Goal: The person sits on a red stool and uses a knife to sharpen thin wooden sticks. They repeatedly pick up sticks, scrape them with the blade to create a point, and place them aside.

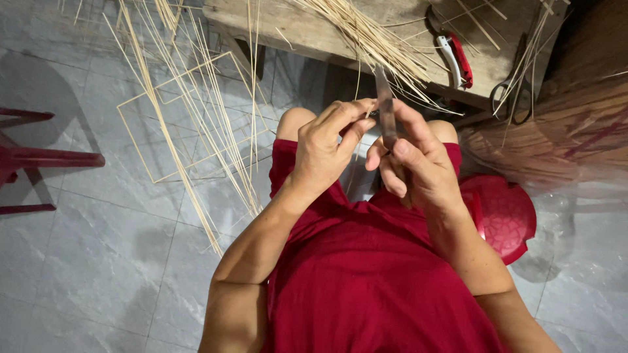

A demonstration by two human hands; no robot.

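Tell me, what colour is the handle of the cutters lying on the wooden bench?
Red and white. The cutters lie on the wooden bench, shown best in the head view.

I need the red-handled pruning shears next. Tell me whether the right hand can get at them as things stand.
Probably not at once. The right hand is closed around a knife, so it is occupied. The red-handled pruning shears lie uncovered on the wooden bench just beyond it, beside loose bamboo strips.

The person wears a plain red sleeveless garment, both arms bare.
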